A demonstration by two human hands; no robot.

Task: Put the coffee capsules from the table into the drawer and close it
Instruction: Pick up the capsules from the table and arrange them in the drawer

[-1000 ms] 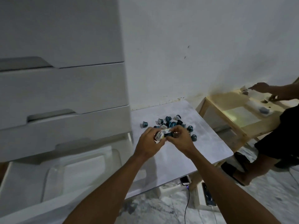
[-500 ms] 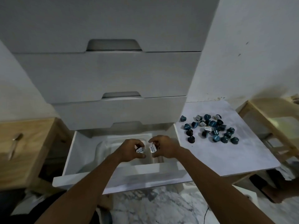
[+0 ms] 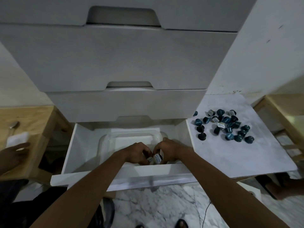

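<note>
The bottom white drawer point(image 3: 72, 155) stands pulled open, with a clear plastic container point(image 3: 105, 139) inside it. Both my hands are low in the drawer, near its front wall and over the container. My left hand point(image 3: 138, 152) and my right hand point(image 3: 169, 150) are side by side, each closed around coffee capsules point(image 3: 156, 158) whose white labelled tops show between them. A pile of several blue and black capsules point(image 3: 225, 125) lies on the white table point(image 3: 246, 157) to the right of the drawer.
Closed white drawers point(image 3: 115, 63) rise above the open one. A wooden table point(image 3: 24, 122) on the left bears a spoon point(image 3: 14, 125) and a white block, with another person's hand point(image 3: 14, 153) next to it. Another wooden stand point(image 3: 283, 116) sits far right. Marble floor lies below.
My hands carried capsules from the table pile leftward to the open drawer and have sunk lower into it, close to the front wall. The view has swung to face the drawers.
</note>
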